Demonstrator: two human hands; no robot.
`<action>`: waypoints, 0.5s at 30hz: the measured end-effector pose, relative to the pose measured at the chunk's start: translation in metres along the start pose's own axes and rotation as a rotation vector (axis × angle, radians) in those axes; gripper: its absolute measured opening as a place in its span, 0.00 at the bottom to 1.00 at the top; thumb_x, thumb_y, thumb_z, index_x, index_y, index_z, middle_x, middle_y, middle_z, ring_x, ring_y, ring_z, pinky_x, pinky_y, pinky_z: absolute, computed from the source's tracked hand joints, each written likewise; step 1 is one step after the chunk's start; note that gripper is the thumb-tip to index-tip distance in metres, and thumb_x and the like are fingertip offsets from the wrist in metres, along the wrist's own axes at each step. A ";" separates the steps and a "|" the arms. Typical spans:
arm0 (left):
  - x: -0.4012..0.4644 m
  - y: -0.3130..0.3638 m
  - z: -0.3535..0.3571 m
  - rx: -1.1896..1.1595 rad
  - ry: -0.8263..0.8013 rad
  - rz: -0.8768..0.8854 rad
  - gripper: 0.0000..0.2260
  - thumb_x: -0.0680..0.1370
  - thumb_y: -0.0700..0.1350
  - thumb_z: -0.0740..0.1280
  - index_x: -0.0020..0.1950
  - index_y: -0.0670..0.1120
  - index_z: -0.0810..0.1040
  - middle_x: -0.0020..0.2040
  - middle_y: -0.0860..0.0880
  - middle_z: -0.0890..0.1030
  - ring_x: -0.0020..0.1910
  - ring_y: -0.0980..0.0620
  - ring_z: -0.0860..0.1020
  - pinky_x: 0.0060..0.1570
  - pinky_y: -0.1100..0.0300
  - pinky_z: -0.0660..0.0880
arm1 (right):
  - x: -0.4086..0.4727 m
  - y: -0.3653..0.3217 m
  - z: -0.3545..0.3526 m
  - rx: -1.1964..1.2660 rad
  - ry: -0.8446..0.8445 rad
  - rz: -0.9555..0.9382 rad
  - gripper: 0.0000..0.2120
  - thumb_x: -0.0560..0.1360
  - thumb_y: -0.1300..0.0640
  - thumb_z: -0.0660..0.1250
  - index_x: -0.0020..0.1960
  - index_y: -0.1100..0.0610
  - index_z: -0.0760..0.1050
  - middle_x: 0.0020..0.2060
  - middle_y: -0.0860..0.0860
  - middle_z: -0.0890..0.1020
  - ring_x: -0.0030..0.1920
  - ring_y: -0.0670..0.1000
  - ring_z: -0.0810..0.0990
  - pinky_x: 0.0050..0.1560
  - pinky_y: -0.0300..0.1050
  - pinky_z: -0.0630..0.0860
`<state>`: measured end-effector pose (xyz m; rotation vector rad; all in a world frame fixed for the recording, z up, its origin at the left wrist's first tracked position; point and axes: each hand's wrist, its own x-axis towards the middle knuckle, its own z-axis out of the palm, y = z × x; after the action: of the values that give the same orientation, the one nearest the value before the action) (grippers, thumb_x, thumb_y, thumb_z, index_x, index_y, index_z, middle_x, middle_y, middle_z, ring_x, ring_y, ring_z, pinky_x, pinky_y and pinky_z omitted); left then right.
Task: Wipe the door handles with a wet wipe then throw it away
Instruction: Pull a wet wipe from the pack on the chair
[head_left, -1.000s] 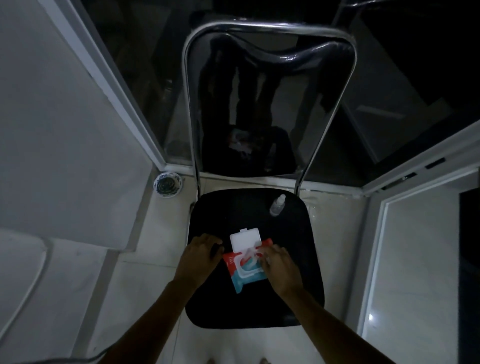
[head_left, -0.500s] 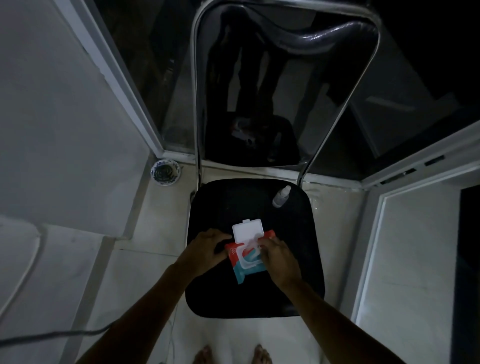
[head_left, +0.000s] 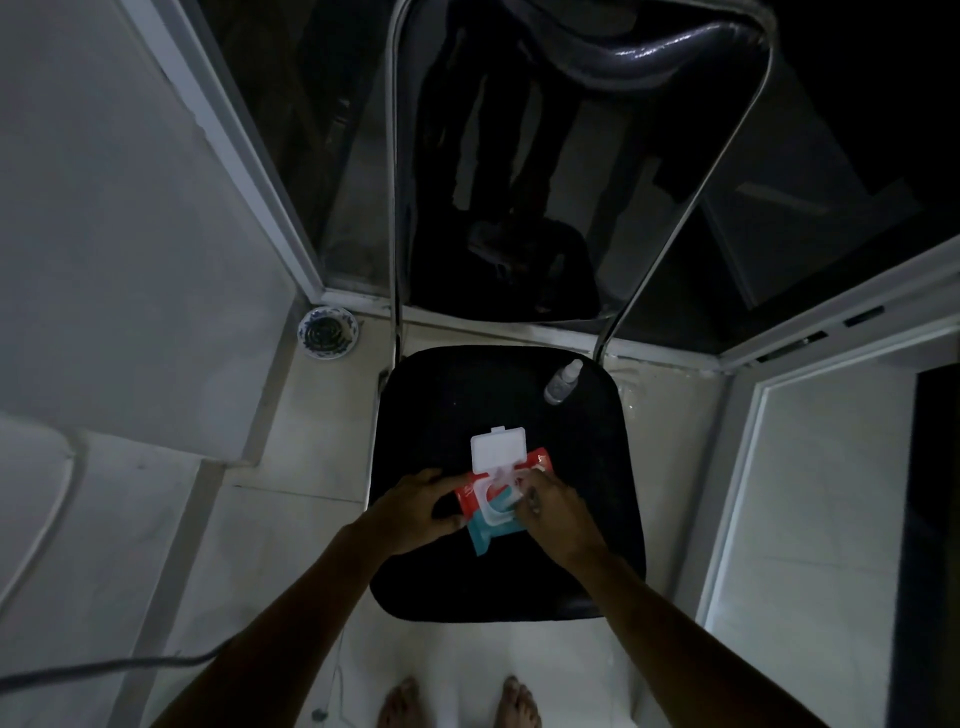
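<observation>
Darkness is filling the glass panels (head_left: 831, 156) behind a black chair (head_left: 597, 519), its steel-framed backrest (head_left: 571, 156) now rising closer and larger than a moment ago as the person is leaning in over the seat. On that seat, the red-and-teal wet-wipe pack (head_left: 493, 525) is lying in much the same spot as a second earlier, its white flip lid (head_left: 497, 450) still standing open toward the backrest. The left hand (head_left: 413, 512), which was resting beside the pack on the cushion, is now steadying it, thumb and fingers curled against the pack's left edge. The right hand (head_left: 553, 512) is staying at the dispenser opening, its fingers (head_left: 524, 493) bunched together there and apparently pinching at a wipe, though the dim light is making it impossible to tell whether a sheet is actually coming free. A small clear spray bottle (head_left: 562, 381) is lying untouched near the seat's far right corner, and a patterned bowl (head_left: 327, 332) is sitting on the floor in the corner, well apart from the chair. Judging from this, the task is barely beginning: the wipe is not yet out of the pack, no door handle is being touched, and disposal is lying far ahead.
</observation>
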<state>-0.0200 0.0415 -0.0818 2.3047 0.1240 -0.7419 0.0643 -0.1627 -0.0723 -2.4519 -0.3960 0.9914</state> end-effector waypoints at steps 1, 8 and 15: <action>0.000 0.000 0.001 0.015 -0.018 -0.007 0.29 0.77 0.58 0.63 0.76 0.57 0.59 0.73 0.48 0.66 0.71 0.48 0.65 0.69 0.55 0.67 | -0.001 0.000 0.000 0.015 -0.013 0.009 0.13 0.80 0.54 0.63 0.63 0.55 0.71 0.62 0.53 0.78 0.59 0.50 0.80 0.57 0.44 0.79; 0.001 -0.004 0.011 0.149 -0.066 -0.084 0.29 0.79 0.61 0.58 0.78 0.59 0.52 0.79 0.47 0.54 0.77 0.43 0.53 0.73 0.47 0.60 | -0.002 0.001 -0.007 0.122 -0.005 0.058 0.10 0.81 0.56 0.63 0.62 0.55 0.72 0.58 0.51 0.80 0.55 0.48 0.80 0.48 0.33 0.76; 0.000 -0.001 0.011 0.173 -0.081 -0.100 0.28 0.80 0.59 0.58 0.78 0.58 0.51 0.79 0.48 0.52 0.78 0.44 0.51 0.74 0.49 0.58 | -0.003 0.010 -0.014 0.460 0.138 0.175 0.01 0.80 0.60 0.64 0.51 0.56 0.74 0.48 0.52 0.80 0.48 0.48 0.80 0.38 0.29 0.73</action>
<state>-0.0254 0.0350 -0.0882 2.4418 0.1438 -0.9278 0.0728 -0.1763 -0.0670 -2.1384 0.0905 0.8600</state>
